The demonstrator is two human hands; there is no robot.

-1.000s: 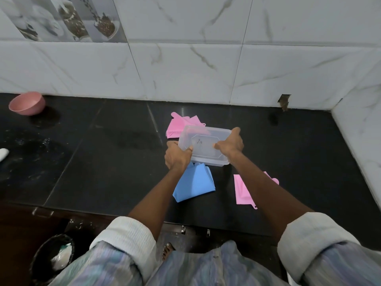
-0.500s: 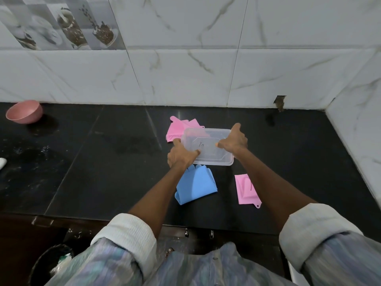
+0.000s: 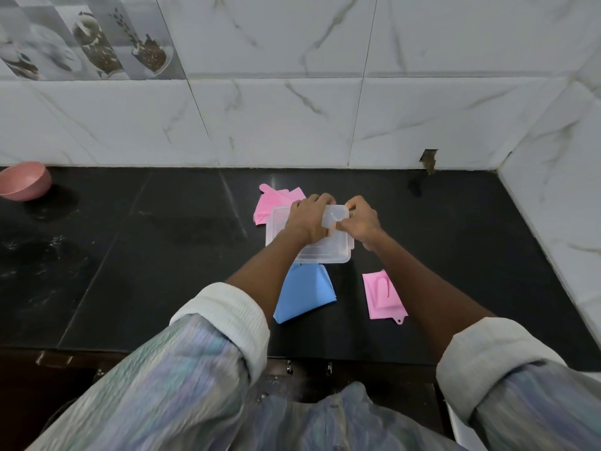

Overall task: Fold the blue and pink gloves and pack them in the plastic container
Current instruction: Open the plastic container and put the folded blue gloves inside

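Note:
A clear plastic container (image 3: pixel 328 252) rests on the black counter (image 3: pixel 146 255), its lid on. My left hand (image 3: pixel 307 219) and my right hand (image 3: pixel 359 219) both grip the lid at its far edge. A folded blue glove (image 3: pixel 305 296) lies just in front of the container, partly under my left forearm. A folded pink glove (image 3: pixel 383 296) lies to its right, near my right forearm. Another pink glove (image 3: pixel 276 203) sits unfolded behind the container at its far left corner.
A pink bowl (image 3: pixel 22 185) stands at the far left of the counter by the white marble wall (image 3: pixel 292 125). A side wall (image 3: pixel 559 206) closes the right end. The counter's front edge (image 3: pixel 195 349) runs just beyond my sleeves.
The container came down from its lifted, tilted hold to rest on the counter. Both hands slid from its sides to the far edge of the lid, close together.

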